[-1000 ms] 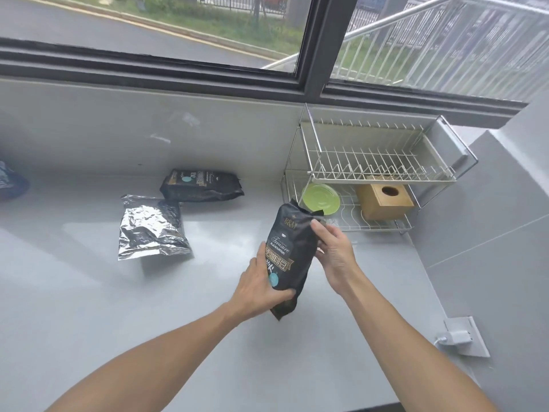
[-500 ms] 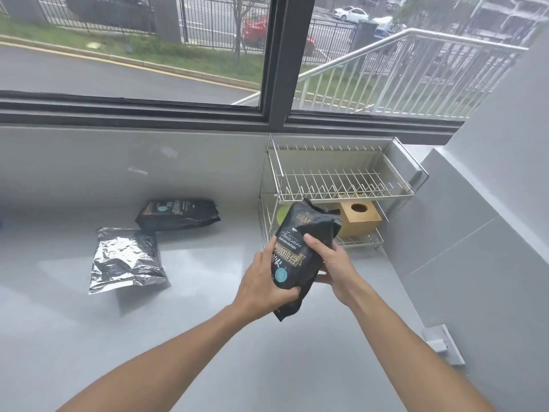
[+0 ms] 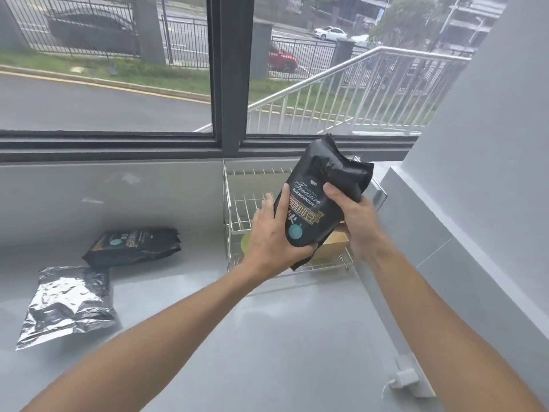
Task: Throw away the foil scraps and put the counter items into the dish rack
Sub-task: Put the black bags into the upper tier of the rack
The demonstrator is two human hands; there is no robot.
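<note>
A black coffee bag [image 3: 319, 200] is held upright in the air in front of the wire dish rack [image 3: 237, 203], hiding much of the rack. My left hand [image 3: 271, 236] grips the bag's lower left side and bottom. Its right side is gripped by my right hand [image 3: 353, 212]. A second black coffee bag [image 3: 133, 246] lies flat on the grey counter [image 3: 267, 337] to the left. Nearer to me, at the far left, lies a crumpled silver foil bag [image 3: 66, 304].
In the rack's lower tier a green dish [image 3: 245, 241] and a wooden box [image 3: 332, 246] show partly behind the bag. A grey wall [image 3: 475, 188] closes the right side. A white plug and socket [image 3: 407, 380] sit at the counter's right edge. A window runs behind.
Both hands have lifted the black coffee bag up and toward the dish rack; it now covers the rack's upper tier. The camera view has tilted upward.
</note>
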